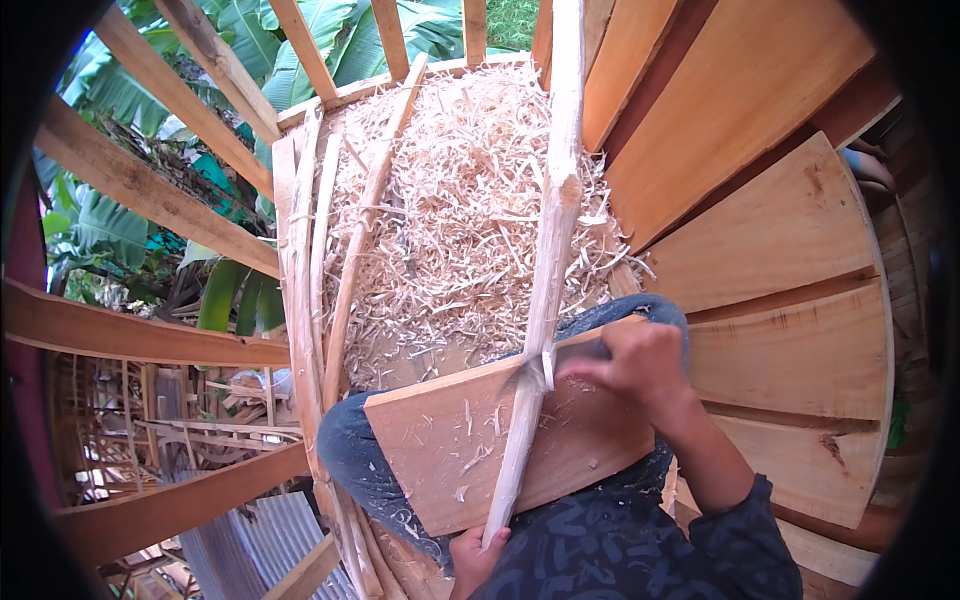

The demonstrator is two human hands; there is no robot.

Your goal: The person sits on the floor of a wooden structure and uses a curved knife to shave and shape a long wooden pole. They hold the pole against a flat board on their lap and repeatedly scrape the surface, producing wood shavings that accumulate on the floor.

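Observation:
A long pale wooden pole [540, 290] slants across the board [590, 450] on my lap, its far part reaching up to the top of the view. My left hand [474, 562] is closed round the pole's near end, close to my body. In my right hand [645, 362], fingers wrapped tight, is a knife [582, 354], its grip hidden by the hand. The blade crosses the pole above the board. A curled shaving [547, 369] stands up from the wood at the blade. Loose shavings are scattered over the board.
A thick heap of wood shavings [460, 200] covers the floor ahead. Long wooden strips [345, 270] lie along the left, beside a slatted railing [160, 190]. Wide planks [780, 240] form the right side. Beyond the railing are banana leaves [235, 40] and corrugated sheeting [290, 540].

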